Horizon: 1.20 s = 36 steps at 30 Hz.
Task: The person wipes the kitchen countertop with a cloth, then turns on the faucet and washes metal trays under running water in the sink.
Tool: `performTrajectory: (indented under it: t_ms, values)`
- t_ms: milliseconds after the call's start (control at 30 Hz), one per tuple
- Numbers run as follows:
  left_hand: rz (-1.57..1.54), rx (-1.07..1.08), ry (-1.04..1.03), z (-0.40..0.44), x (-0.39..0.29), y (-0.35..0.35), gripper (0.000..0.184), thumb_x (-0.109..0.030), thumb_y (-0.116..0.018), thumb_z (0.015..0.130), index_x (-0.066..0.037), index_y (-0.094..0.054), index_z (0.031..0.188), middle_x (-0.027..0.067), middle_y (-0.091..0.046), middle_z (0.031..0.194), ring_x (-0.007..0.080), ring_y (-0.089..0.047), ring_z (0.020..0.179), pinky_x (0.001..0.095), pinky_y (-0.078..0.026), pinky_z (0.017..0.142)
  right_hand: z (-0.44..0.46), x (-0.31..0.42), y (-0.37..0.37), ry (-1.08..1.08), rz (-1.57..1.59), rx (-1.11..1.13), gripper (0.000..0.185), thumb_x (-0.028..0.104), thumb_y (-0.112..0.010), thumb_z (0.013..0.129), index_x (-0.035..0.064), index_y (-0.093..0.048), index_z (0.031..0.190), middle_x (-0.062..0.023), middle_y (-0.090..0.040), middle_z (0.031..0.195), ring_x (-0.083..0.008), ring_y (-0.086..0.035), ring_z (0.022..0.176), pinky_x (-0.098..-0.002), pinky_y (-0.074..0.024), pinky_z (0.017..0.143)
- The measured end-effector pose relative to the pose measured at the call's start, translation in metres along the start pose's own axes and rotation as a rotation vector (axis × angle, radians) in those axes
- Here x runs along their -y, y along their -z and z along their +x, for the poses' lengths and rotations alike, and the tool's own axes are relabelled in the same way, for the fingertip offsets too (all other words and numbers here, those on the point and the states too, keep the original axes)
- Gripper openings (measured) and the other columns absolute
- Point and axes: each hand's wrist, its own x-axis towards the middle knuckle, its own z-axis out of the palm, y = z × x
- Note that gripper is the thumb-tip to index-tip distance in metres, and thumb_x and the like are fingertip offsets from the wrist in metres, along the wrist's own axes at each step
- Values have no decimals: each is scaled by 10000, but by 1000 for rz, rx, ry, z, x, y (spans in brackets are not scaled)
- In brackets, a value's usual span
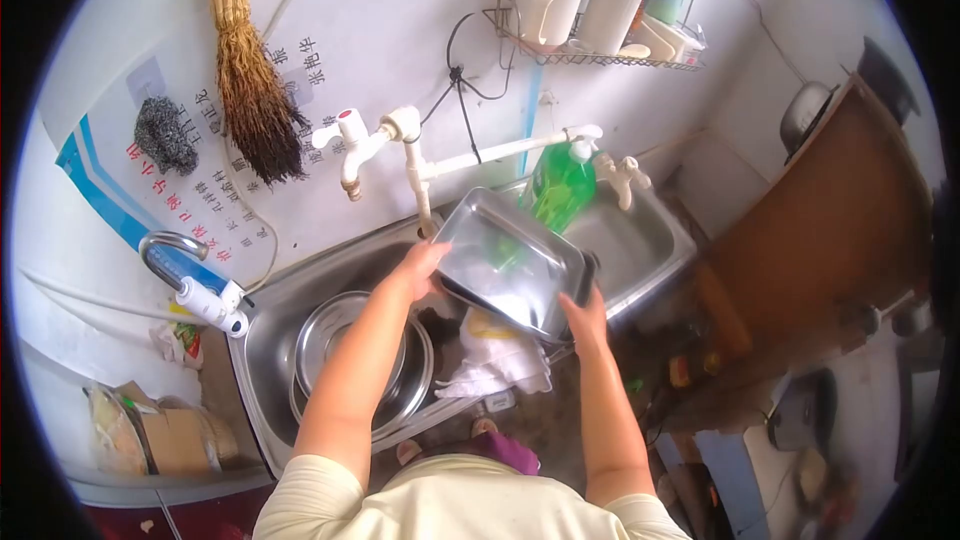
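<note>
A shiny rectangular metal tray (pixel 510 260) is held tilted above the middle of the sink. My left hand (pixel 425 270) grips its left edge, and my right hand (pixel 585 318) is closed on its lower right corner. Part of each hand's fingers is hidden by the tray. Below it, a white cloth (pixel 497 358) hangs over the front edge of the sink. Just behind the tray stands a green bottle (pixel 565 185) of liquid with a pump top. A round metal basin (pixel 425 380) sits in the left bowl, partly covered by my left forearm.
The steel double sink (pixel 262 370) runs along the wall. A white tap (pixel 355 155), another tap (pixel 625 180) and a curved faucet (pixel 185 275) stick out over it. A broom (pixel 250 80) and scouring pad (pixel 165 135) hang above; a wire shelf (pixel 610 58) holds cups and bottles. At right stands a brown board (pixel 830 210).
</note>
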Motion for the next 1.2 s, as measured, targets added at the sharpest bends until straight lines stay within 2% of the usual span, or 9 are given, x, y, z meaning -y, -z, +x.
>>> performTrajectory:
  t_ms: [100, 267, 467, 600, 733, 833, 967, 1000, 1200]
  values:
    - [254, 60, 19, 15, 21, 10, 423, -72, -462, 767, -77, -420, 1187, 119, -523, 1018, 301, -554, 890, 596, -440, 674, -4, 10, 2, 14, 88, 31, 450, -40, -527, 688, -38, -479, 1136, -130, -587, 1020, -207, -564, 949, -276, -403, 841]
    - [192, 9, -110, -54, 32, 14, 546, 42, -428, 683, -74, -400, 1216, 88, -518, 967, 216, -577, 817, 357, -526, 647, -28, 27, 5, 99, 108, 52, 476, -91, -425, 696, -43, -469, 1167, -156, -580, 1049, -212, -554, 990, -263, -378, 877]
    - [-8, -262, -113, -138, 76, 99, 570, 89, -460, 658, -47, -398, 1208, 112, -511, 982, 250, -570, 847, 417, -530, 706, -78, 50, -47, 305, -99, 248, 526, -73, -418, 697, -120, -373, 1220, -284, -502, 1151, -350, -475, 1122, -347, -355, 947]
    - [-111, -372, -95, -188, 100, 162, 587, 98, -454, 681, -33, -350, 1243, 155, -490, 1078, 335, -549, 936, 550, -487, 762, -110, 53, -111, 379, -177, 466, 556, -30, -453, 691, -89, -370, 1238, -305, -515, 1091, -395, -499, 1050, -384, -394, 896]
    - [-179, -411, -93, -211, 135, 209, 642, 80, -496, 742, -49, -236, 1315, 183, -438, 1153, 347, -528, 979, 559, -489, 746, -137, 53, -170, 365, -266, 558, 563, -20, -467, 686, -54, -386, 1242, -286, -552, 1021, -402, -528, 982, -417, -416, 848]
    - [27, -555, -75, -217, 149, 224, 660, 6, -577, 761, 4, -233, 1324, 218, -339, 1308, 341, -498, 1048, 518, -476, 774, -149, 45, -197, 380, -327, 512, 575, -49, -470, 672, -7, -411, 1242, -265, -575, 985, -389, -556, 943, -408, -432, 824]
    - [467, -447, -218, -225, 134, 249, 494, -127, -596, 817, 41, -404, 1239, 178, -484, 1216, 253, -511, 1081, 366, -435, 889, -161, 44, -209, 421, -283, 502, 543, -75, -453, 682, 3, -439, 1219, -245, -560, 1052, -371, -530, 1005, -382, -415, 870]
    - [429, -553, -308, -214, 137, 259, 422, -185, -580, 843, 45, -472, 1180, 148, -546, 1142, 204, -525, 1056, 290, -422, 890, -163, 40, -211, 432, -243, 499, 531, -79, -449, 685, 2, -448, 1209, -240, -554, 1071, -368, -520, 1025, -379, -409, 881]
    - [-369, -503, -415, -183, 47, 257, 313, -241, -545, 869, 32, -507, 1018, 144, -568, 968, 229, -578, 839, 339, -507, 722, -182, 48, -221, 730, -418, 323, 375, -2, -543, 727, -10, -520, 1101, -218, -534, 1111, -359, -497, 1054, -384, -395, 904]
